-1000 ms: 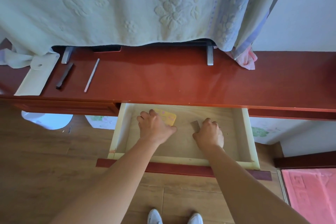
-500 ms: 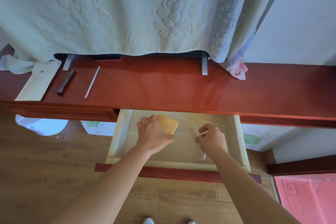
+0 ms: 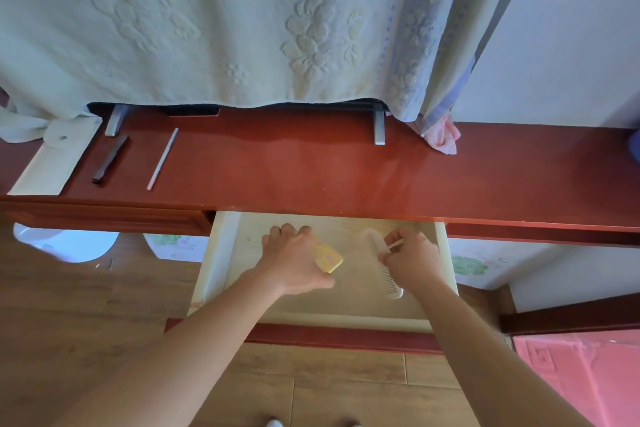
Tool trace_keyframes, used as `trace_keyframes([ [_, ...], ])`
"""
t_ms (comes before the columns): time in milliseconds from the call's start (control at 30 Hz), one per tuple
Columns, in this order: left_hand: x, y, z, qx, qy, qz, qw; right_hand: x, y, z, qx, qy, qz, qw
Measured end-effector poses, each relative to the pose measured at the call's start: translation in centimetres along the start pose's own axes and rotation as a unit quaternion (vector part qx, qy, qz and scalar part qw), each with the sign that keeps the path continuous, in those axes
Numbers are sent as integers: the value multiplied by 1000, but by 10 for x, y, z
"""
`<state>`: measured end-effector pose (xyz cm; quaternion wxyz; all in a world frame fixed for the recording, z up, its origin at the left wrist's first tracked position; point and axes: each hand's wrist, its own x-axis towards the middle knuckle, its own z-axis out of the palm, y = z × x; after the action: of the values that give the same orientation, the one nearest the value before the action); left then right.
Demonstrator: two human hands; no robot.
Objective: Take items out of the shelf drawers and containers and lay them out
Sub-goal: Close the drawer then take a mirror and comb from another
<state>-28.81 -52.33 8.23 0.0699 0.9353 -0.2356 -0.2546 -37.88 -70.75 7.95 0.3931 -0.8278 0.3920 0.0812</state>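
Yellow card [image 3: 328,258] sat clamped in our left hand [image 3: 294,262] and the pale comb [image 3: 390,276] pinched under our right hand [image 3: 412,258], both low inside the open drawer [image 3: 221,253], gripped for lifting onto the worktop [image 3: 311,170] beyond.

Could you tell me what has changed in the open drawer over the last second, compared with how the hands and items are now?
The left hand has closed on the yellow item and drawn it from the back of the drawer toward the front. The right hand has pinched the pale comb, which now shows beside it. The drawer stays open, and the pouch, dark stick and white stick lie unmoved on the shelf top.
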Motion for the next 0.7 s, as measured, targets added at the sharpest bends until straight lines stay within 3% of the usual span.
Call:
trace_keyframes([
  [133, -21, 5, -33, -61, 73, 10, 995, -3, -30, -18, 30, 19, -41, 999],
  [367, 28, -6, -81, -160, 225, -83, 958, 34, -75, -34, 137, 80, -32, 987],
  [700, 112, -20, -93, -110, 259, -173, 944, 94, -93, -23, 124, 110, 5, 986],
])
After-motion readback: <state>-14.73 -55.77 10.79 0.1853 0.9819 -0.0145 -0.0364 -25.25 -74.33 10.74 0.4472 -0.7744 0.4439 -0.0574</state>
